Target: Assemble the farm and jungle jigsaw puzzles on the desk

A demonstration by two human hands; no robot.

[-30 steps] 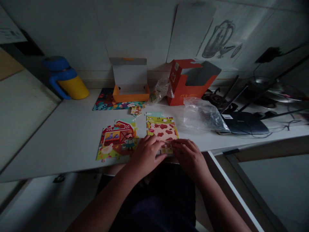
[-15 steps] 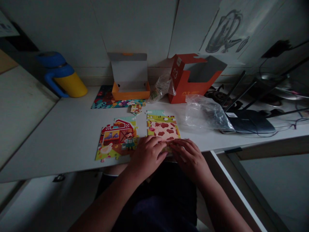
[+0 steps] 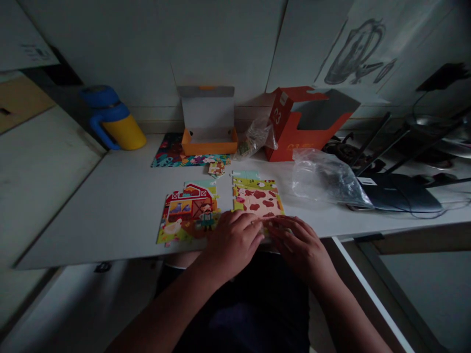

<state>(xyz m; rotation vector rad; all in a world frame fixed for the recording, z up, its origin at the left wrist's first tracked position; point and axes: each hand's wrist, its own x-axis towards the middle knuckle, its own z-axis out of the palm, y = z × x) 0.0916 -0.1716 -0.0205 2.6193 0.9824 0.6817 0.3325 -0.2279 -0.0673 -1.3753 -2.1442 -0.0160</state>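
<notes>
The left hand and the right hand lay side by side near the front of the white counter. Both were half curled, with the fingers bent down on the bottom edge of a jigsaw puzzle. It could not be seen if they had hold of a piece. The puzzle was made of card pieces fitted together. It had pale pink cow skin with dark red spots, a green strip above that, and pale blue at the top. Just to its left lay a second puzzle with a red barn, a farmer and a white hen. A small clump of loose pieces sat just above them both. Behind them stood an open orange box and a red box with a 3 on it. A clear plastic bag lay on the right.
</notes>
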